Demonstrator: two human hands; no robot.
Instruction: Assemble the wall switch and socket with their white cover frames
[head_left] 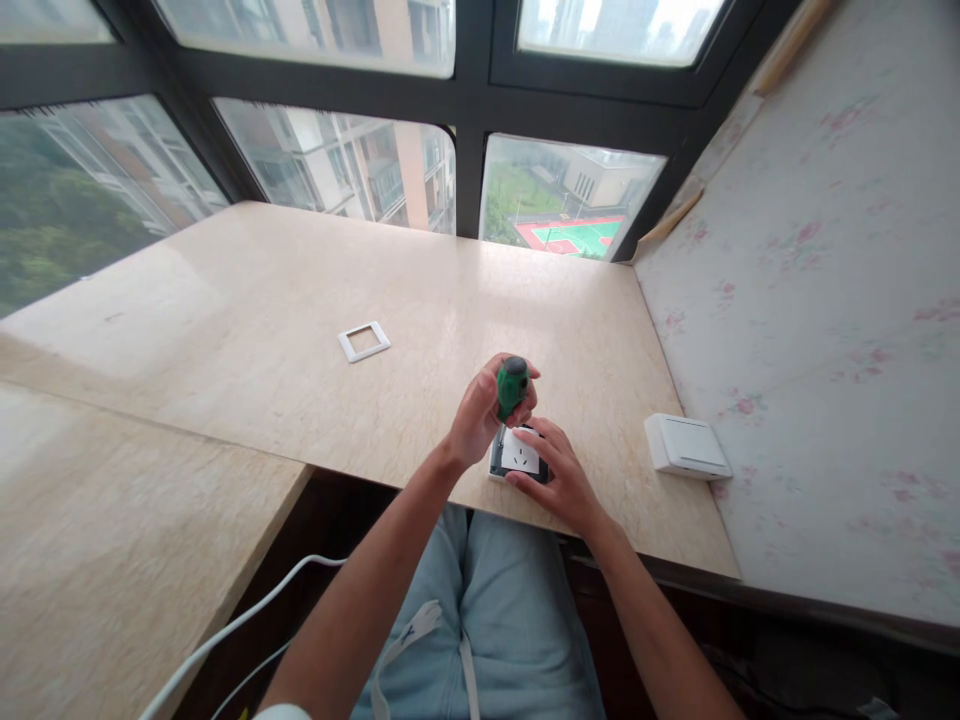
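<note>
My left hand [480,412] is closed round a screwdriver with a green and black handle [512,386], held upright with its tip down on a white wall socket [519,456]. The socket lies on the beige marble sill [315,330] close to its front edge. My right hand [559,478] grips the socket from the right side, fingers curled over its edge and holding it down.
A white square cover frame [364,341] lies further back on the sill. A white wall switch [686,445] sits at the right by the flowered wall. Windows run along the back. A white cable [247,620] hangs below the sill at the left.
</note>
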